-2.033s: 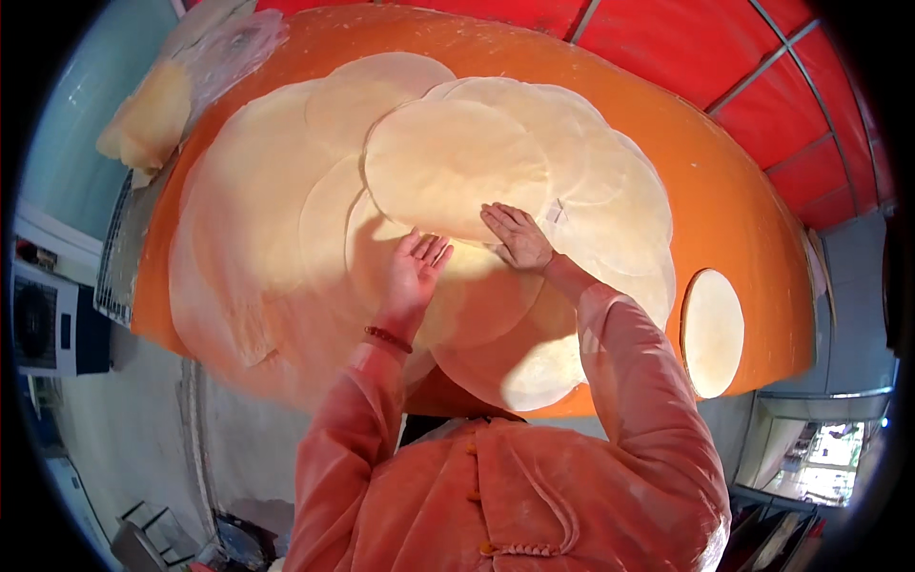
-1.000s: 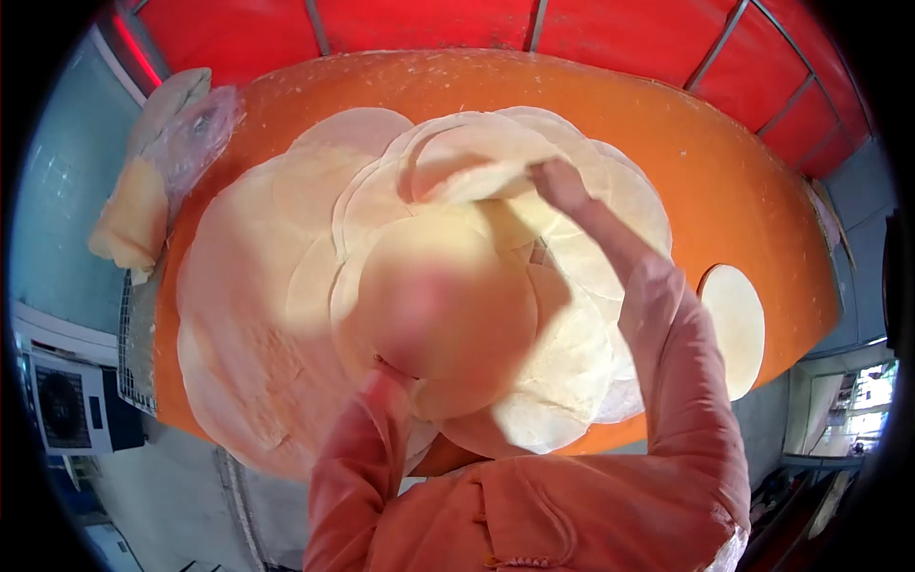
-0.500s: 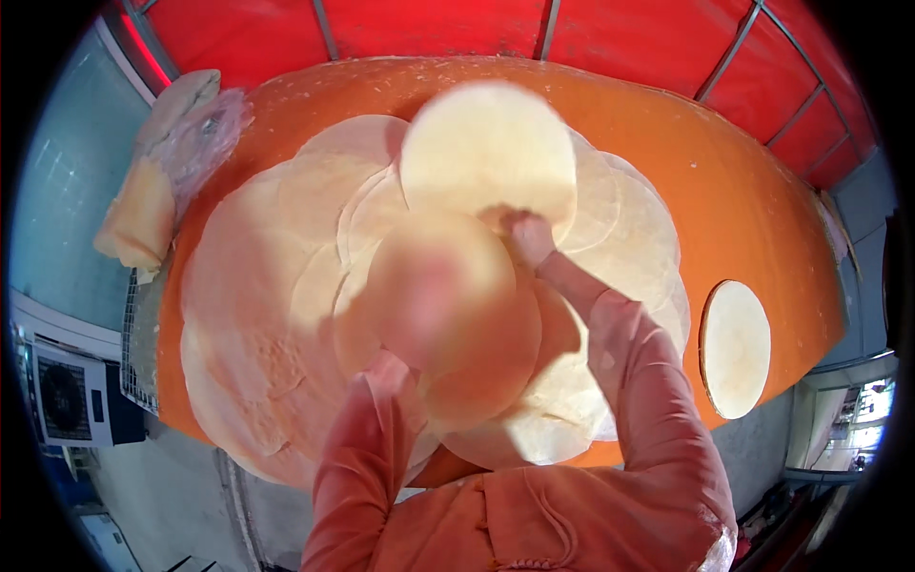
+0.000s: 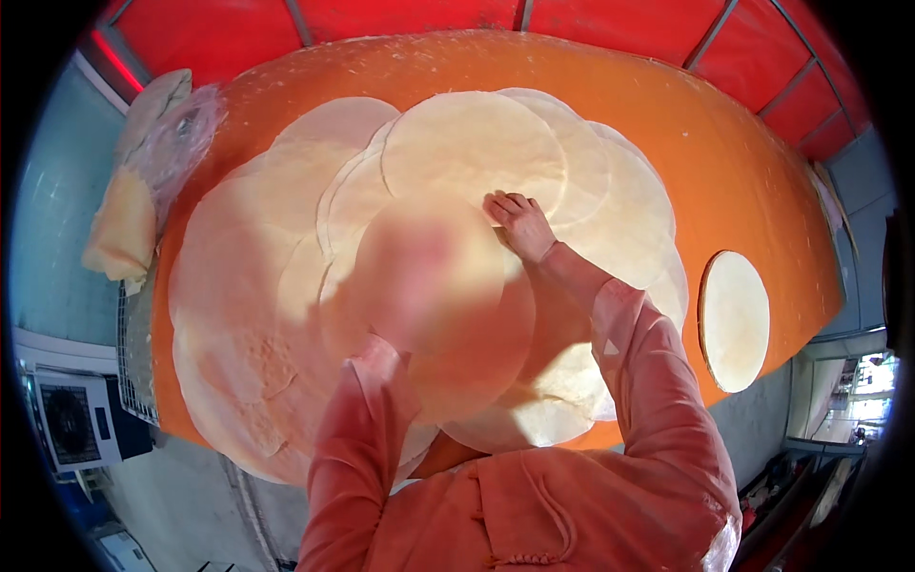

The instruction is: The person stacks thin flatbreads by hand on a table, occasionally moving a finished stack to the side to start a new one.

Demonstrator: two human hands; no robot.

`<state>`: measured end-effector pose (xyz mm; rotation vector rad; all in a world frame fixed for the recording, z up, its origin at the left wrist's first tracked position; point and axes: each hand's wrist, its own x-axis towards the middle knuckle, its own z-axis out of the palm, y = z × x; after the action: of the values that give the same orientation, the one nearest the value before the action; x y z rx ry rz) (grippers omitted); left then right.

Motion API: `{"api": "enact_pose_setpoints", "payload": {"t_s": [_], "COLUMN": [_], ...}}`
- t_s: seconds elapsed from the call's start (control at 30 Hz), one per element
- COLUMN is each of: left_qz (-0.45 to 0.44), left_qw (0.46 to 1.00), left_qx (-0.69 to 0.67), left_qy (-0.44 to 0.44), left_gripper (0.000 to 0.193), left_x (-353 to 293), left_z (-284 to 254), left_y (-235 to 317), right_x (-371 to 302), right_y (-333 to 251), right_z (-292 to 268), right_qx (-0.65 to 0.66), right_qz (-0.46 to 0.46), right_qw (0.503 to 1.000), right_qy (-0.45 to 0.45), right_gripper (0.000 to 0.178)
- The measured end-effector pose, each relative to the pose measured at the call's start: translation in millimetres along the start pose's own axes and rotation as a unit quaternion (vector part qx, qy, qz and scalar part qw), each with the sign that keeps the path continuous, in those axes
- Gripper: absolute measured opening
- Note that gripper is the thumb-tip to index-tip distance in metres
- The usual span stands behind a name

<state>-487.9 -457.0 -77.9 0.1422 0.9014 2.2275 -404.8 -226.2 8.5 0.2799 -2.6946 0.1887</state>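
Note:
Thin round flatbreads (image 4: 610,257) lie overlapping in a wide spread on the orange table. My right hand (image 4: 519,221) is at the near edge of a pale round flatbread (image 4: 472,143) at the far middle; its fingers are slightly bent and a little apart, their tips touching that edge. My left hand (image 4: 424,262) is a pinkish smear over a round flatbread (image 4: 467,367) in the middle. Only its wrist shows sharply, and its fingers cannot be made out. Whether it holds that flatbread or just lies over it, I cannot tell.
A round pale board or disc (image 4: 736,322) lies at the table's right edge. Clear plastic wrapping and a bundle (image 4: 129,219) sit at the far left, above a wire rack (image 4: 136,353). Red panels (image 4: 610,33) stand behind the orange table (image 4: 753,191). A white appliance (image 4: 76,419) stands lower left.
The pale flatbread at the far middle was blurred and raised; now it lies flat on the others. My right hand's fingers have loosened at its near edge. The whole view has shifted slightly.

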Motion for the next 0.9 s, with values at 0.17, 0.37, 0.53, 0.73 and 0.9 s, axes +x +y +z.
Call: {"api": "enact_pose_setpoints", "payload": {"t_s": [0.17,0.37,0.53,0.73,0.9], "left_qz": [0.098,-0.060,-0.030,-0.032,-0.051], "left_qw": [0.977,0.973,0.975,0.979,0.979], "left_qx": [0.167,-0.146,-0.195,-0.187,-0.147], "left_qy": [-0.088,0.167,0.105,0.077,0.130], "left_gripper": [0.046,0.062,0.051,0.055,0.048], "left_x": [-16.7,-19.8,-21.0,-14.0,-28.0], "left_z": [27.3,87.2,94.9,118.1,100.2], "left_y": [18.1,41.4,46.3,45.1,32.2], "right_x": [-2.9,-5.4,-5.3,80.0,161.7], "right_y": [-7.7,-3.2,-7.2,99.2,88.9], "right_z": [7.3,4.2,1.9,-9.7,-171.1], "right_qx": [-0.007,0.024,0.016,0.074,-0.042], "right_qz": [0.003,-0.007,-0.021,0.176,0.025], "right_qw": [1.000,1.000,1.000,0.978,0.997], "right_qy": [0.027,0.007,0.017,-0.078,0.060], "right_gripper": [0.053,0.051,0.051,0.028,0.022]}}
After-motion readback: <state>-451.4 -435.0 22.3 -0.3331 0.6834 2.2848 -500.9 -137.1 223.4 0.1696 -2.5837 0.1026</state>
